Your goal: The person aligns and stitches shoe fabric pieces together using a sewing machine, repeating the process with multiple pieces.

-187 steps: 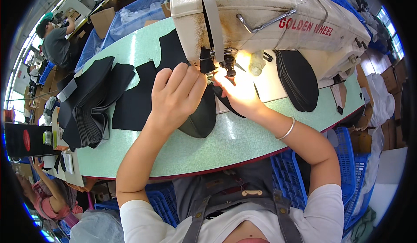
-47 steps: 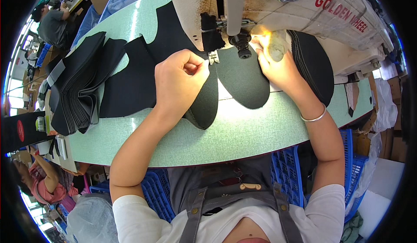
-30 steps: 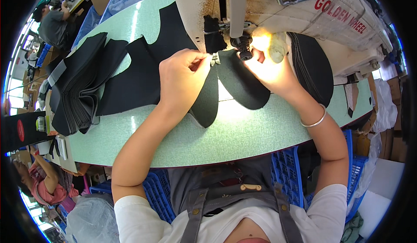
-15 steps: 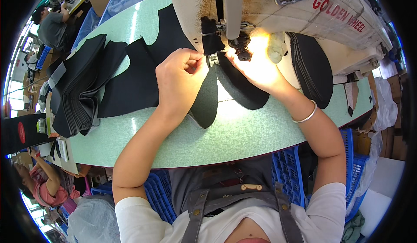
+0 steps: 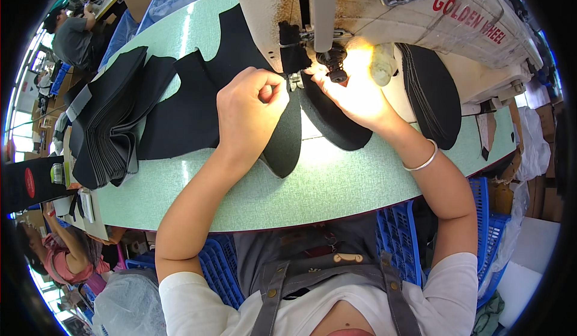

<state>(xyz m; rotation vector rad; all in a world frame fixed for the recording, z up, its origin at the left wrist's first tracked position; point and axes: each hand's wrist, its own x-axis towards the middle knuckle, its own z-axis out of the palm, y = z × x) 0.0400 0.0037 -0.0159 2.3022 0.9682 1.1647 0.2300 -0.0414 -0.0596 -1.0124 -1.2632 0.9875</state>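
My left hand (image 5: 249, 116) is closed in a pinch at the edge of a black fabric piece (image 5: 281, 146), just left of the metal presser foot (image 5: 295, 82) of a sewing machine (image 5: 384, 20). On the other side of the foot, my right hand (image 5: 360, 101) has its fingertips closed on the edge of a curved black fabric lobe (image 5: 336, 122); lamp glare washes out part of this hand. Cut black fabric (image 5: 183, 116) spreads leftward behind my left wrist. Whether the fabric parts are joined under the foot is hidden.
A thick stack of black fabric pieces (image 5: 108, 131) lies at the left of the green table (image 5: 240, 204). Another stack (image 5: 433, 95) rests right of the needle area. Blue crates (image 5: 399, 240) stand below the table's front edge. Other people (image 5: 75, 35) sit farther off at left.
Both hands stay almost in place at the presser foot. The curled fingers of my left hand have shifted slightly, leaving a rounder gap beside the thumb.
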